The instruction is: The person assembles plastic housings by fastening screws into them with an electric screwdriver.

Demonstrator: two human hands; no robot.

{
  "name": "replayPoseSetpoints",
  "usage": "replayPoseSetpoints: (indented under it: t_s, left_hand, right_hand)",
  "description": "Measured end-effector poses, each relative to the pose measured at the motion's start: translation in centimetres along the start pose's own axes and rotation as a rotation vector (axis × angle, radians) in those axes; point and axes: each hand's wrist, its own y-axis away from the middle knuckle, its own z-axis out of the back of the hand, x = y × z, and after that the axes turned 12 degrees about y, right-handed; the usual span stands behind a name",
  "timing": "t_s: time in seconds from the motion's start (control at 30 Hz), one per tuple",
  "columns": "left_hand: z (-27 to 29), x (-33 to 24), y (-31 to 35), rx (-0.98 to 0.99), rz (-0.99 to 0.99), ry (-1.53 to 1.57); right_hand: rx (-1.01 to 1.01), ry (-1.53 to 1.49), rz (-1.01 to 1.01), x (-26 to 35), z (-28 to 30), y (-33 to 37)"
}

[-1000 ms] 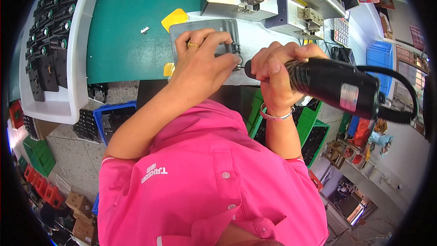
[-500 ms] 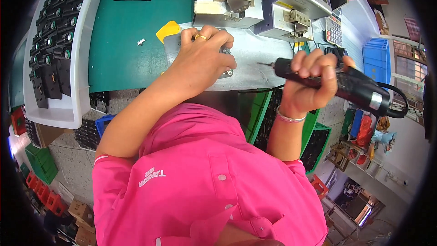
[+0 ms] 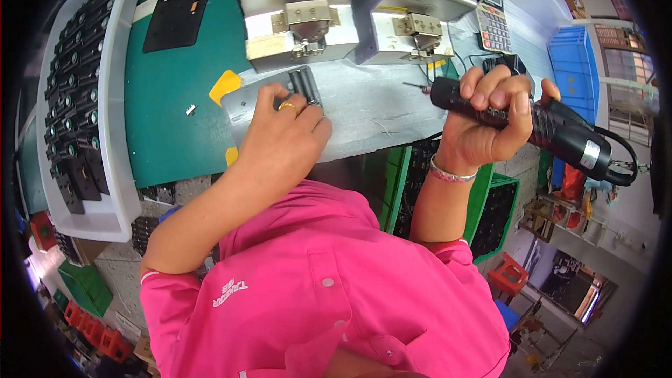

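My right hand is wrapped around a black electric screwdriver, its thin bit pointing left over the bench and touching nothing. My left hand lies over a flat grey metal plate on the bench, fingers bent and closed over a black cylindrical part at the plate's right end. The fingertips and the lower side of that part are hidden under the hand. Yellow pieces stick out at the plate's left corners.
Two grey machines with metal heads stand behind the plate. A white tray of black parts is at the left, near a black plate and a small white piece on the green mat. A calculator sits at the right.
The view has shifted, so the bench things sit further left and the machines lower. My left hand has drawn back on the plate, uncovering the black cylindrical part. The screwdriver stays in my right hand.
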Motion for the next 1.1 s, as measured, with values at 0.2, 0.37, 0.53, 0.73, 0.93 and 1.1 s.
replayPoseSetpoints:
  t_s: [0.2, 0.37, 0.53, 0.73, 0.93, 1.1]
  left_hand:
    - [-0.8, -0.8, -0.3, -0.005, 0.017, -0.025]
    - [0.3, 0.2, -0.7, 0.107, -0.042, 0.085]
    - [0.8, 1.1, -1.1, 0.139, -0.13, 0.09]
    - [1.1, 1.4, -1.1, 0.136, -0.176, 0.112]
    - [1.2, 1.9, -1.3, 0.152, -0.208, 0.13]
    - [1.1, 2.2, -0.9, 0.159, -0.24, 0.117]
  right_hand:
    - [-0.032, 0.16, 0.193, -0.5, -0.5, -2.5]
    - [-0.049, 0.204, 0.177, -1.3, -0.7, -3.6]
    - [-0.019, 0.142, 0.162, -2.2, -0.5, -3.8]
    - [0.039, 0.174, 0.158, -3.0, -0.3, -3.8]
    - [0.041, 0.168, 0.1, -3.0, -0.3, -3.9]
    - [0.132, 0.373, 0.063, -2.9, -0.6, -4.3]
